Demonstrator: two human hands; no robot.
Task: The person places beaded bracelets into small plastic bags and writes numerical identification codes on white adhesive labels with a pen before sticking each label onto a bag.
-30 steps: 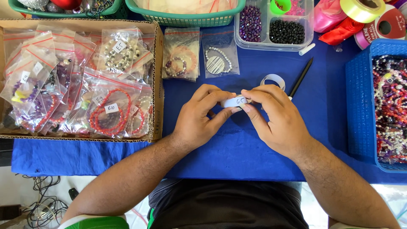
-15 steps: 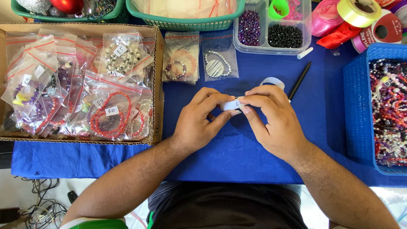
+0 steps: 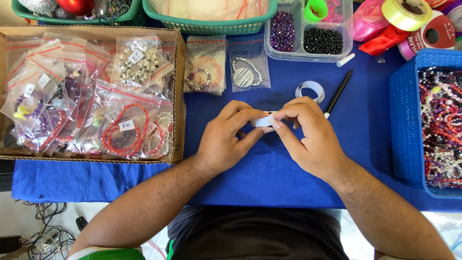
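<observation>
My left hand (image 3: 226, 139) and my right hand (image 3: 308, 137) meet over the blue tablecloth (image 3: 269, 178), both pinching a small white roll of tape (image 3: 263, 121) between thumbs and fingertips. A loose curl of white tape strip (image 3: 310, 89) lies just beyond my right hand. A black pen (image 3: 339, 92) rests diagonally to the right of that strip.
A cardboard box (image 3: 179, 96) at left holds several bagged bead bracelets. Two more bracelet bags (image 3: 206, 71) lie beside it. A clear bead organizer (image 3: 308, 36) and ribbon spools (image 3: 409, 17) sit at the back. A blue basket (image 3: 402, 125) of beads stands right. Green baskets (image 3: 211, 24) line the far edge.
Both hands have stayed together on the tape roll with only slight finger shifts; the view has drifted a little.
</observation>
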